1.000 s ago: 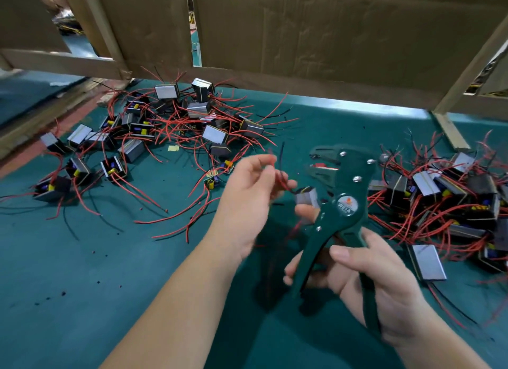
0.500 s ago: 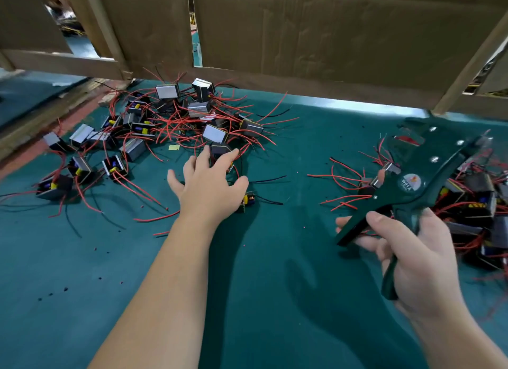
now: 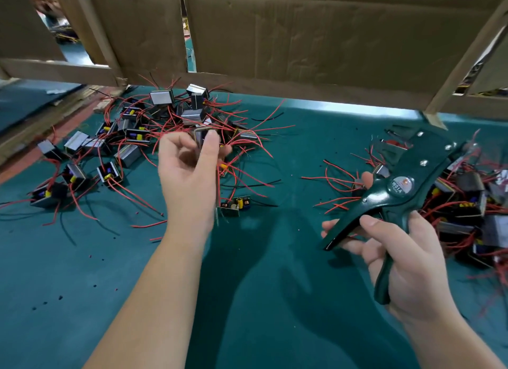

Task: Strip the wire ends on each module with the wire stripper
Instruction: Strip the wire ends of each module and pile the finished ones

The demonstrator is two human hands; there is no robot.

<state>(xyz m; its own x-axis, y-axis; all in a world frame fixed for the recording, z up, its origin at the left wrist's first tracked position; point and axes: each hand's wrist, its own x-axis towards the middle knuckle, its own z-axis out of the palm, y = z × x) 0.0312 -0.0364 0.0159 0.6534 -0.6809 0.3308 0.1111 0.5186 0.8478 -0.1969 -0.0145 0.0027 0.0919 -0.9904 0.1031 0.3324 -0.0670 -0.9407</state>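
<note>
The left hand (image 3: 189, 173) is holding a small module (image 3: 199, 134) up above the green mat (image 3: 261, 286), pinching it between the thumb and the curled fingers. The module is blurry, so its shape is hard to see, but thin red wires (image 3: 247, 173) are trailing out to the right of it. Just behind this hand a big pile of modules (image 3: 165, 116) is lying on the mat, all tangled up in red and black wires. One small board (image 3: 235, 204) with a yellow part is lying by itself on the mat, just beside the left wrist. The right hand (image 3: 398, 247) is gripping the dark green wire stripper (image 3: 395, 193), with the fingers curled round its handles and the thumb lying across the front. The two handles are standing apart. The head of the stripper is pointing up and away, toward the brown cardboard wall (image 3: 302, 33) at the back. The stripper is up in the air, well apart from the left hand and its module. Behind the right hand a second pile of modules (image 3: 467, 204) is lying on the mat, with red wires sticking out toward the middle.
</note>
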